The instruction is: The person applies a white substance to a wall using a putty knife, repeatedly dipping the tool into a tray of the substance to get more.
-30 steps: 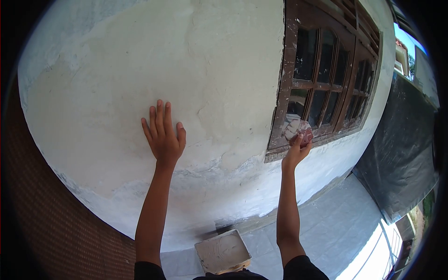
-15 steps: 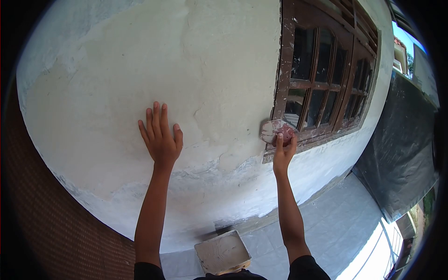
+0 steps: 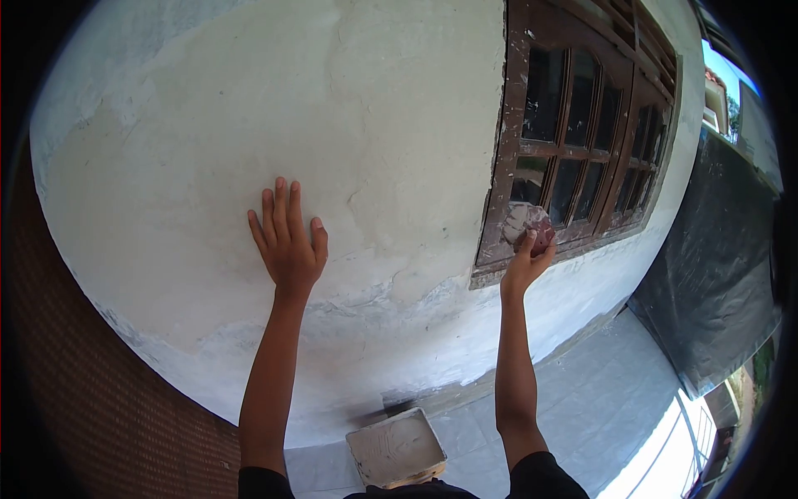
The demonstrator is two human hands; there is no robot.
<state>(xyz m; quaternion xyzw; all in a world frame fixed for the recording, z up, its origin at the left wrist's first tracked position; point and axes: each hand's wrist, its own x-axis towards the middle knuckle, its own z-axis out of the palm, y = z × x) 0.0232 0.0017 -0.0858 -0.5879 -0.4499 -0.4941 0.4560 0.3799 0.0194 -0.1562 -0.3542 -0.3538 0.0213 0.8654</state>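
My left hand (image 3: pixel 291 241) lies flat against the pale plastered wall (image 3: pixel 208 108), fingers spread upward and holding nothing. Between the thumb and fingers of my right hand (image 3: pixel 529 258) is a reddish-brown scraper pad (image 3: pixel 530 226) smeared with whitish residue. The pad is in front of the lower left corner of the brown wooden window (image 3: pixel 569 154); whether it touches the frame I cannot tell. Rough patches and cracks mark the plaster between my hands.
A square tray (image 3: pixel 397 449) with greyish-white paste stands below, on a grey sheet (image 3: pixel 582 399) covering the ground. A dark tarp (image 3: pixel 706 266) hangs at the right. A brown woven surface (image 3: pixel 108 382) fills the lower left.
My right hand has moved to the right and slightly up with the pad, from the window's edge to in front of its corner. My left hand has stayed on the wall.
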